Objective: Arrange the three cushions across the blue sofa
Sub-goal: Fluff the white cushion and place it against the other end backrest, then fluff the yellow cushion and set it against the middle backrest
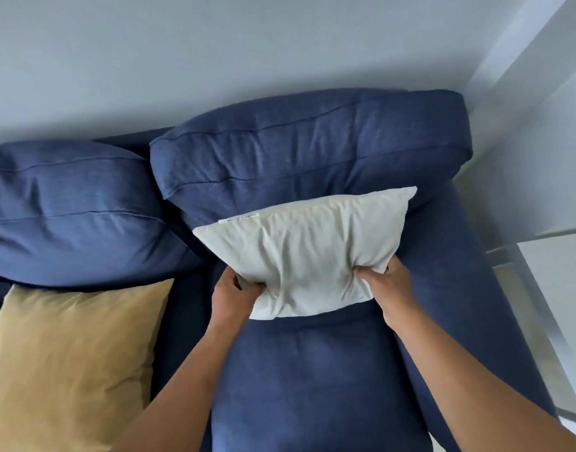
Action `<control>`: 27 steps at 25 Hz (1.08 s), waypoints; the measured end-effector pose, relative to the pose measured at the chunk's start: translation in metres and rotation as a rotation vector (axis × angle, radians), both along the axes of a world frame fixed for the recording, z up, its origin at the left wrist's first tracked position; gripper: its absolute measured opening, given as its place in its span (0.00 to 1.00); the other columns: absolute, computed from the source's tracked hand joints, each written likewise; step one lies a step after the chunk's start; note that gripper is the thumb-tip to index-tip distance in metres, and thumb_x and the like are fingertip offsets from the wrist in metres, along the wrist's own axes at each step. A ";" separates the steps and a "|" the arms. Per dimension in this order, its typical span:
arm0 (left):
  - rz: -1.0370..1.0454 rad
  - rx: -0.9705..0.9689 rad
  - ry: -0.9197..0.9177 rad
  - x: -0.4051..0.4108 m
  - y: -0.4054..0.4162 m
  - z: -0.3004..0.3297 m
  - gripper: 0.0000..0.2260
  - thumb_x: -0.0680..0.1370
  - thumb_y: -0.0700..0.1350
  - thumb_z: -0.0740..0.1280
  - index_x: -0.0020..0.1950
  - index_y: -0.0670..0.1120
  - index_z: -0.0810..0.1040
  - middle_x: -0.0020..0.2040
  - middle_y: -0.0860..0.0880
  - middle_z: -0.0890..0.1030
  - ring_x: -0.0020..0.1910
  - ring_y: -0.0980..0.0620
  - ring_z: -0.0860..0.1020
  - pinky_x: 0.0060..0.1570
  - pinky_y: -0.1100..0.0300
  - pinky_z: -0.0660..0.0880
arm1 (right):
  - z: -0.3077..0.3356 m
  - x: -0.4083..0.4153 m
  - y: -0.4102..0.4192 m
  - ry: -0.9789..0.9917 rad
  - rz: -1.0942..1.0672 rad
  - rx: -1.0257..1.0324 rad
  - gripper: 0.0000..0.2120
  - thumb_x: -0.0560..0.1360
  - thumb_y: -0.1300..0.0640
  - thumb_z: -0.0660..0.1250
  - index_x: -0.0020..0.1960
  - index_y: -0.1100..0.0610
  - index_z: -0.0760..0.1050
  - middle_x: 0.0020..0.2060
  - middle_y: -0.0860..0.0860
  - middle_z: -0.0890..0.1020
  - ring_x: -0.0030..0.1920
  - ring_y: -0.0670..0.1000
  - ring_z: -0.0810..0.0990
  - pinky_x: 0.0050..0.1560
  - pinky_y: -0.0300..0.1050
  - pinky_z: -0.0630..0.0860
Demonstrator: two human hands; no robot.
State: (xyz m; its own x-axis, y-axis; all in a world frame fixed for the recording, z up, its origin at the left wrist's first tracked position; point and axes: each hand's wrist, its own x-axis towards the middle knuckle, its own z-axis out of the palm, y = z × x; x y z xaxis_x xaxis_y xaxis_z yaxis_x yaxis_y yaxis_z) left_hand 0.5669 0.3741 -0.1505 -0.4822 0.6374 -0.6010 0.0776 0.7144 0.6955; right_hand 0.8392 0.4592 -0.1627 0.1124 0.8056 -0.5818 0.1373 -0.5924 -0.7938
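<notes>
A cream white cushion (307, 247) leans against the right back pillow of the blue sofa (312, 370), over the right seat. My left hand (232, 295) grips its lower left edge and my right hand (386, 280) grips its lower right corner. A small white label shows along its top edge. A mustard yellow cushion (71, 357) lies on the left seat, below the left back pillow. A third cushion is not in view.
Two plump blue back pillows (74, 210) stand against a pale wall (214, 53). The sofa's right armrest (469, 288) runs beside a white side table (560, 282) at the right edge.
</notes>
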 end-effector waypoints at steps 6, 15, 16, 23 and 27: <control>-0.052 -0.100 -0.011 -0.005 0.048 -0.081 0.16 0.70 0.42 0.73 0.57 0.51 0.81 0.55 0.47 0.86 0.58 0.42 0.84 0.63 0.40 0.81 | -0.081 -0.011 0.033 -0.064 0.029 -0.093 0.20 0.74 0.64 0.74 0.65 0.58 0.78 0.59 0.52 0.85 0.57 0.53 0.83 0.56 0.45 0.77; -0.042 -0.096 -0.093 0.007 0.031 -0.081 0.25 0.75 0.43 0.68 0.73 0.54 0.76 0.60 0.52 0.85 0.54 0.49 0.80 0.52 0.54 0.77 | -0.078 -0.011 0.038 -0.131 0.100 -0.137 0.15 0.75 0.63 0.72 0.59 0.54 0.76 0.53 0.50 0.84 0.54 0.51 0.84 0.41 0.36 0.74; -0.046 -0.097 -0.097 0.011 0.020 -0.070 0.28 0.77 0.43 0.68 0.77 0.54 0.73 0.65 0.51 0.84 0.60 0.50 0.81 0.55 0.56 0.77 | -0.067 -0.008 0.030 -0.126 0.116 -0.122 0.16 0.75 0.63 0.71 0.60 0.53 0.76 0.55 0.50 0.84 0.60 0.54 0.83 0.45 0.38 0.76; -0.015 -0.063 -0.021 0.035 -0.074 -0.003 0.26 0.82 0.47 0.68 0.80 0.54 0.70 0.77 0.53 0.76 0.66 0.60 0.77 0.53 0.67 0.70 | 0.003 -0.022 -0.041 -0.134 0.353 -0.015 0.26 0.76 0.54 0.70 0.73 0.57 0.72 0.72 0.55 0.76 0.75 0.54 0.73 0.70 0.48 0.71; 0.049 -0.019 0.066 0.031 -0.134 0.036 0.24 0.83 0.49 0.68 0.80 0.52 0.71 0.78 0.54 0.75 0.77 0.56 0.72 0.66 0.63 0.69 | 0.042 -0.050 -0.083 -0.145 0.573 0.063 0.31 0.80 0.51 0.68 0.81 0.56 0.65 0.79 0.50 0.69 0.79 0.50 0.66 0.77 0.49 0.65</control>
